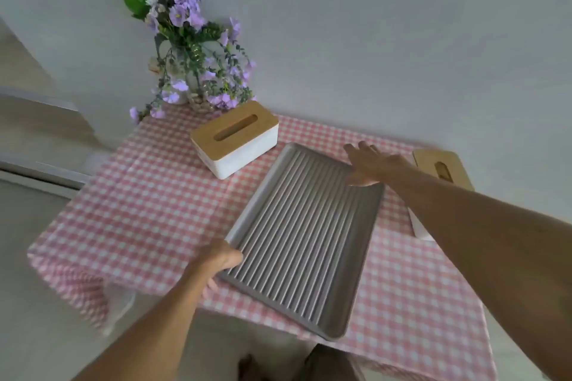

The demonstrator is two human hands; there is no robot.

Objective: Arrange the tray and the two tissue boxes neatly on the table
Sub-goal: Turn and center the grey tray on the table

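A grey ribbed tray (303,235) lies at an angle on the pink checked tablecloth (148,207), its near corner past the table's front edge. My left hand (216,260) grips the tray's left rim near the front. My right hand (371,164) rests flat with fingers spread on the tray's far right corner. One white tissue box with a wooden lid (235,139) stands at the back, left of the tray. The second tissue box (442,170) stands at the right, partly hidden behind my right forearm.
A vase of purple flowers (192,71) stands at the table's back left corner against the white wall, just behind the first tissue box. The tablecloth hangs over the table's left and front edges. The floor lies below at the left.
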